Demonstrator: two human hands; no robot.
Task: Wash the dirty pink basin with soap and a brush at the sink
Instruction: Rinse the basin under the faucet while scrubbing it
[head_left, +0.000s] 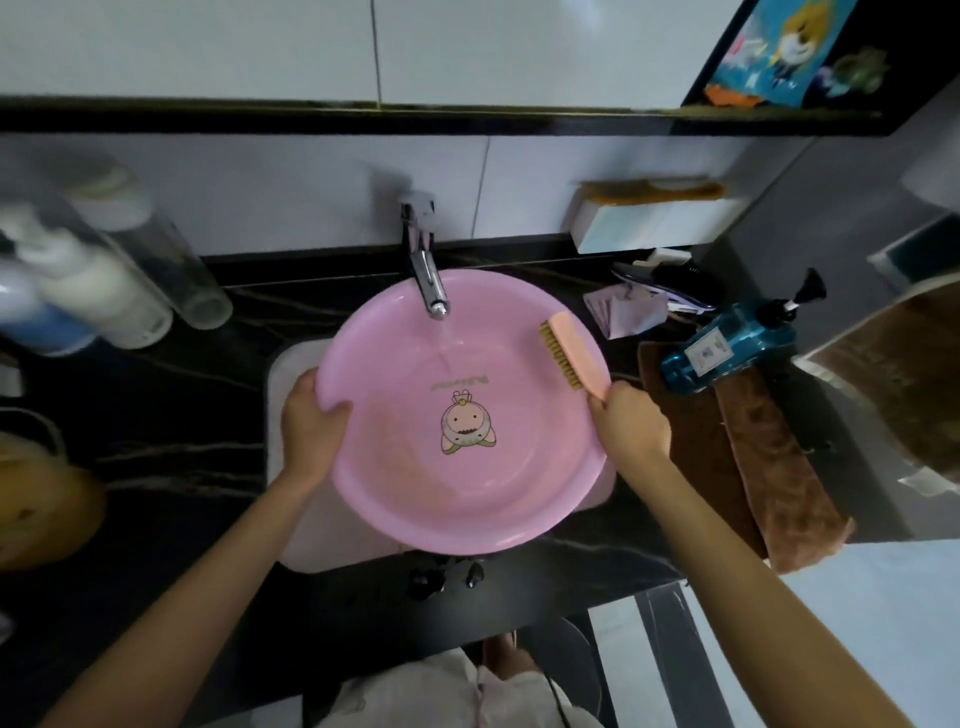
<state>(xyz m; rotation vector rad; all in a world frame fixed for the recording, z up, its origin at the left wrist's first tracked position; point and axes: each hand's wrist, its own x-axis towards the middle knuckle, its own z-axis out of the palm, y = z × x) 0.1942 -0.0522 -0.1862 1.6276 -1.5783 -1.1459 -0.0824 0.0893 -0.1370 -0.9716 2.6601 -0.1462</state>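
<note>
My only camera rides on my head, wide-angled, looking steeply down and slightly forward from close above the round pink plastic basin (395, 483) at mid-frame. The white tiled wall (208, 41) fills the far edge, and the dark marbled surface (182, 364) bends away left and right.

One pink basin (415, 514), one brush (571, 358), one tap (428, 283), one blue pump bottle (727, 345); two hands: left hand (311, 415), right hand (631, 423).
</note>
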